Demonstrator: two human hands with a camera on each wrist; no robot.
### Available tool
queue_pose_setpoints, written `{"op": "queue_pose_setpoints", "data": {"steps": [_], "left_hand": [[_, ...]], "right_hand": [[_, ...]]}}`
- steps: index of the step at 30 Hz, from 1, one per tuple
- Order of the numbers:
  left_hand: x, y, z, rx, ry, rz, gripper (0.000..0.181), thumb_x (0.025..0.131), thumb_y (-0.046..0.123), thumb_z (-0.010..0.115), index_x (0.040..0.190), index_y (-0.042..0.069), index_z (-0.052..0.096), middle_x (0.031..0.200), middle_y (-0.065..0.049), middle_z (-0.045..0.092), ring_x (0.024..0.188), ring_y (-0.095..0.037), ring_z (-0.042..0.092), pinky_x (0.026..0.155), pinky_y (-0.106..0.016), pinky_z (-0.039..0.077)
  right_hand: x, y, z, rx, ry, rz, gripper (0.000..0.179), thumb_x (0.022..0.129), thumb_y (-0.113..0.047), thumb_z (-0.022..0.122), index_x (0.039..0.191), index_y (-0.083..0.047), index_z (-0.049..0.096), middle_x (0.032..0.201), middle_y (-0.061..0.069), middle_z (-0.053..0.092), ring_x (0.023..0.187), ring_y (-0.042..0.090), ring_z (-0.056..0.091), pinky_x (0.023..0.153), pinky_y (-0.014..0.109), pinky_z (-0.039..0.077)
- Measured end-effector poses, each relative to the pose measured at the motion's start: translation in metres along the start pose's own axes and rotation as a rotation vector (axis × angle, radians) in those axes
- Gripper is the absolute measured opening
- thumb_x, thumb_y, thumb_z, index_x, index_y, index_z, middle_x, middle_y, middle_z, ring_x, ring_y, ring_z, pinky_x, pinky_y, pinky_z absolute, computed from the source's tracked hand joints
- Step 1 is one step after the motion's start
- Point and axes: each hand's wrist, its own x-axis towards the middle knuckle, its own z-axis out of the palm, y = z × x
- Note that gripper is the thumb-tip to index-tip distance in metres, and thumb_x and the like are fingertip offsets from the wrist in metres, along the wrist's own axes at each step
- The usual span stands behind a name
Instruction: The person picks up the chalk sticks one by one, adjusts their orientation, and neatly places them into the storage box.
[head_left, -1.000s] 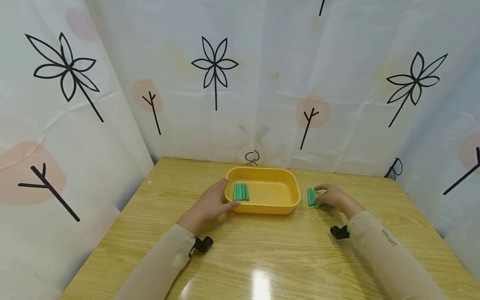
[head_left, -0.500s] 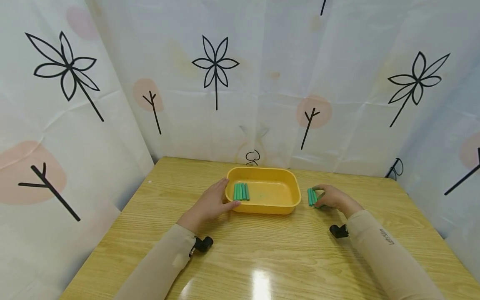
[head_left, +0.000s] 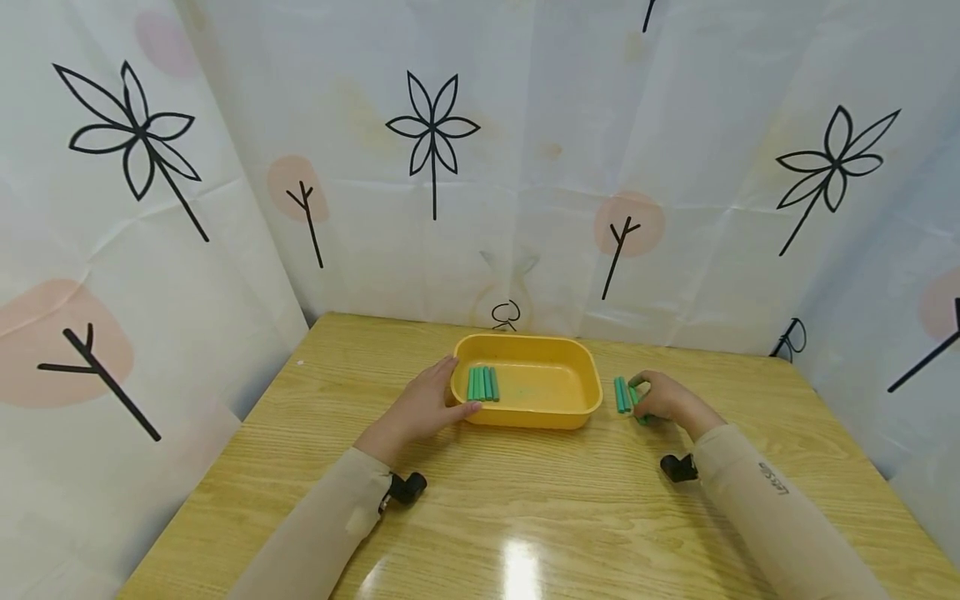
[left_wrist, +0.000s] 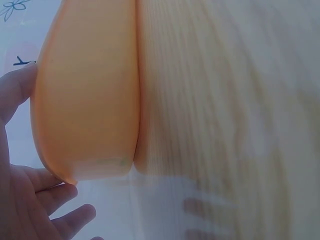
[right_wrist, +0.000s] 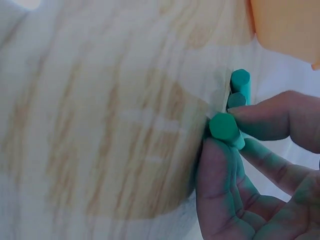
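My left hand [head_left: 423, 407] grips the left end of a yellow plastic tray [head_left: 536, 418], thumb at the front rim and fingers around the corner. Inside the tray, at its left end, several green chalk sticks [head_left: 483, 384] lie side by side. To the right of the tray, my right hand [head_left: 670, 403] pinches a bright green chalk stick [right_wrist: 224, 127] between thumb and fingers, low over the table. Two more chalk sticks [head_left: 622, 395] lie just left of it. Green dust stains the right fingers [right_wrist: 262, 160].
The wooden table [head_left: 480, 508] runs back to a patterned cloth backdrop [head_left: 517, 192], which also hangs at both sides. A black wrist camera [head_left: 406, 488] sits at the left sleeve, another camera [head_left: 678, 467] at the right.
The right thumb and fingers have closed on one chalk stick and drawn it slightly right, apart from the other two. My left hand and the tray stay in place.
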Motion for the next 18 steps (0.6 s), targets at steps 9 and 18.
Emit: {"op": "queue_pose_setpoints", "data": {"steps": [9,18], "left_hand": [[-0.002,0.004,-0.003,-0.02,-0.01,-0.012,0.101,0.091,0.067,0.059,0.159,0.003,0.021,0.165,-0.014,0.021,0.149,-0.034,0.024,0.12,-0.05,0.023],[-0.002,0.002,-0.002,-0.035,-0.015,-0.017,0.101,0.091,0.066,0.06,0.159,0.003,0.021,0.165,-0.014,0.02,0.15,-0.034,0.023,0.12,-0.05,0.022]], "right_hand": [[-0.012,-0.002,-0.003,0.123,-0.05,-0.009,0.068,0.083,0.006,0.066,0.142,0.014,0.034,0.096,0.02,0.061,0.073,0.023,0.062,0.067,0.038,0.056],[-0.019,-0.007,-0.009,0.218,-0.05,-0.03,0.066,0.088,0.005,0.067,0.144,0.011,0.033,0.101,0.021,0.052,0.076,0.026,0.062,0.071,0.045,0.059]]}}
